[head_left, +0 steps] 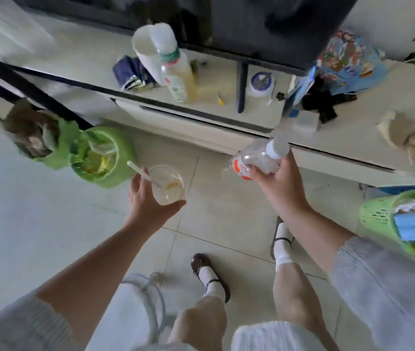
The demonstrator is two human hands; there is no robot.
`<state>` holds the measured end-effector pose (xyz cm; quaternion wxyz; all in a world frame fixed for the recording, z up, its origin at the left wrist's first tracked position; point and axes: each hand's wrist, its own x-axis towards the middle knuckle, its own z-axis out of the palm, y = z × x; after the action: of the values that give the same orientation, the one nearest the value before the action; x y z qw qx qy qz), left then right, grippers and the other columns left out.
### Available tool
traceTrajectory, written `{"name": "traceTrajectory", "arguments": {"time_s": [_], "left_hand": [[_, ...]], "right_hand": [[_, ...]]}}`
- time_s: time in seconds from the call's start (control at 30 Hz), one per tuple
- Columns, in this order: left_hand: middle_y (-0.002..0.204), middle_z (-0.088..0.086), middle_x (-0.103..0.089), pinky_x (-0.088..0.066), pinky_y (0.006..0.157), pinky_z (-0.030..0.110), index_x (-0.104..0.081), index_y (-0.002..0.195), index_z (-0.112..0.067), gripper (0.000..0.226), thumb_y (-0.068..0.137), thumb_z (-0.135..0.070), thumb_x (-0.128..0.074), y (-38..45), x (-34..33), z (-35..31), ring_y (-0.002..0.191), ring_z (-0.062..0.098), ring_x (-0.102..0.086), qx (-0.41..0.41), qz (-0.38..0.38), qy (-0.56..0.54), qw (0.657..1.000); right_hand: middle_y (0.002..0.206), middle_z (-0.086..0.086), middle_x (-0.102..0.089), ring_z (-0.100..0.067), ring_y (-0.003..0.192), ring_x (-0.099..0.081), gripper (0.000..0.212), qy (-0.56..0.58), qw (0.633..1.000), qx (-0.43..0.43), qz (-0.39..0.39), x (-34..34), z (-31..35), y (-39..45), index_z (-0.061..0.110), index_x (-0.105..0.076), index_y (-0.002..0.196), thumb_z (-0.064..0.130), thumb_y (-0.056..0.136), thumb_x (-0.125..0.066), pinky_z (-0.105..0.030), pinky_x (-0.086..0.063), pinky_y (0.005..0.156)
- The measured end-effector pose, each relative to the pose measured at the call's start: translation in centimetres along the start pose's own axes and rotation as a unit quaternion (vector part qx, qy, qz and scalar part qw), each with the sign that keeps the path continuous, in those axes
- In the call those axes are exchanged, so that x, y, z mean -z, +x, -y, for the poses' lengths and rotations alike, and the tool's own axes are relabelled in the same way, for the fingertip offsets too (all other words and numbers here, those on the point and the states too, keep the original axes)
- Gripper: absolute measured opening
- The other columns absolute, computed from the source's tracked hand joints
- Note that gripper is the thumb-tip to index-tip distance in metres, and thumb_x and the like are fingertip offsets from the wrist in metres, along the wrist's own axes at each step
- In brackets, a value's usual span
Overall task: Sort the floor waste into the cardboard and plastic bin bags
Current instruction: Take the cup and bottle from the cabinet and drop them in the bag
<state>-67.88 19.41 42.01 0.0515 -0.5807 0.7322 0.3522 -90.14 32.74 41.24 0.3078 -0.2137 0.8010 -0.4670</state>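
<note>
Pale tiled floor [57, 224] filled the lower view, with a low white cabinet [201, 122] running across the top under a dark screen [252, 26]. Item one: left hand [148, 196], fingers curled around a clear plastic cup [167, 184]; thumb lay along the near rim, fingertips wrapped the far left side, and the cup's open mouth faced the camera. Cup held a white straw [140, 171] leaning out to the left over the fingers, and a yellowish residue at the bottom. Item two: right hand [281, 183], fingers closed on a clear plastic bottle [259, 159]; the grip sat on the bottle's middle, fingertips over the orange label, the white-capped neck jutting up and right past the thumb. Bottle was tilted, held above the floor just in front of the cabinet edge. Item three: green bin bag [100, 158] on the floor to the left of the cup, open, with yellow and clear waste inside. Item four: second green bin bag [37, 133] touching it on the far left, contents brown and blurred. Item five: green basket [378, 211] at the right edge holding blue flat pieces. On the cabinet: a juice bottle [178, 74], a white cup [145, 49], a dark blue pouch [130, 72], a colourful printed bag [348, 62]. Both feet wore brown shoes [209, 274] with white socks.
</note>
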Motion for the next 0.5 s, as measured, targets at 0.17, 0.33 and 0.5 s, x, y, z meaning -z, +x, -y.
{"name": "traceTrajectory", "arguments": {"time_s": [0.17,0.33,0.5], "left_hand": [[0.147,0.010,-0.022,-0.026,0.113,0.051,-0.016,0.148,-0.013,0.115,0.059,-0.037,-0.085,0.2,5.6,8.3,0.137,0.028,-0.022,0.036,-0.060,-0.062,0.996],[0.149,0.005,-0.017,-0.024,0.115,0.040,-0.010,0.150,-0.015,0.115,0.064,-0.038,-0.082,1.9,8.1,14.9,0.139,0.028,-0.023,0.094,-0.080,-0.095,0.988],[0.149,0.006,-0.024,-0.024,0.113,0.039,-0.023,0.146,-0.016,0.105,0.062,-0.036,-0.083,6.4,10.0,19.8,0.138,0.026,-0.025,0.137,-0.087,-0.108,0.981]], "right_hand": [[0.120,-0.005,-0.055,-0.018,0.114,-0.054,0.066,-0.029,0.998,0.020,0.055,-10.9,3.2,-3.3,0.009,-0.051,0.124,0.030,0.068,-0.080,-0.025,-0.043,0.097],[0.123,-0.006,-0.056,-0.019,0.116,-0.054,0.067,-0.049,0.991,0.028,0.122,-19.1,4.6,-2.5,0.011,-0.050,0.124,0.028,0.066,-0.079,-0.037,-0.046,0.099],[0.121,0.005,-0.053,-0.017,0.115,-0.056,0.068,-0.050,0.987,0.005,0.155,-26.0,5.2,-0.2,0.021,-0.043,0.126,0.018,0.069,-0.081,-0.035,-0.047,0.098]]}}
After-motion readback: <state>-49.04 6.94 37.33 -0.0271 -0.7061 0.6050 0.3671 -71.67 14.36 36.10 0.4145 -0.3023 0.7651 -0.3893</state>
